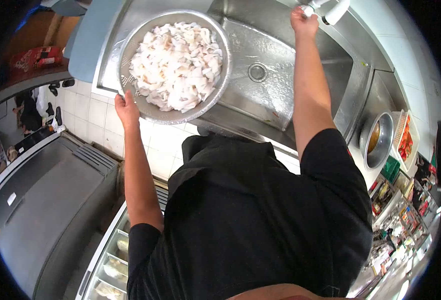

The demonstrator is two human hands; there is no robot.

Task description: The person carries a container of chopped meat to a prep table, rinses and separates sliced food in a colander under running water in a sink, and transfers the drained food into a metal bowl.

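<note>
food pieces (178,65) in colander (127,76) | sink basin (268,52) right | bowl (384,134) farther right

White tiled floor (98,112), pale wall (408,55), grey-topped unit (55,195)

Bright, cool white light fills the scene, glinting in streaks off the rectangular stainless-steel sink (268,47) and nearly bleaching the heaped white chopped pieces (175,65) in the round perforated metal colander (127,81). The black short-sleeved shirt (260,230) sinks into deep shade with little detail. Strong wide-angle distortion bends the outer edges inside a dark circular border, and the cluttered background at lower right (400,220) looks soft.
</note>
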